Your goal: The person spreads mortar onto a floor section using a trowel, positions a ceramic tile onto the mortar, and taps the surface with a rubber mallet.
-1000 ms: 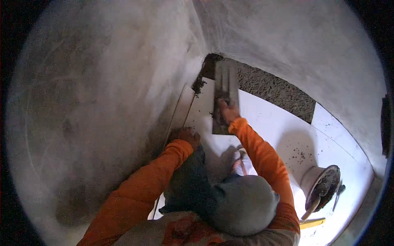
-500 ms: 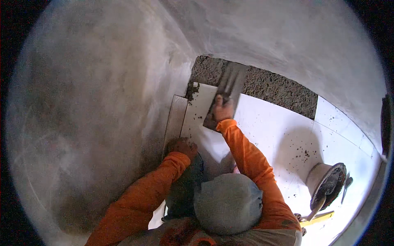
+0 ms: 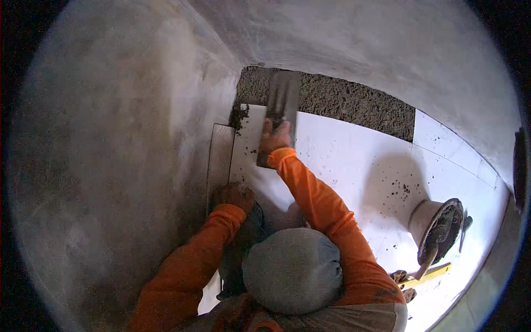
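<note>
My right hand is wrapped round the grip of a flat rectangular plastering trowel. The far end of its blade lies over a strip of rough grey mortar along the wall's foot, and the near end over white floor tile. My left hand rests low near the left wall, fingers curled, by a narrow greyish strip at the tile's edge. Whatever it may hold is hidden. Mortar crumbs lie around the white tile's corner.
At right stands a bucket with grey mix and a handled tool in it. Beside it lie a dark tool and a yellow level. Plastered walls rise left and ahead. A rounded grey cloth shape fills the lower middle.
The whole view has shifted, so the scene sits slightly more to the left and higher. My right hand still grips the trowel over the mortar; its blade is now more upright in view.
</note>
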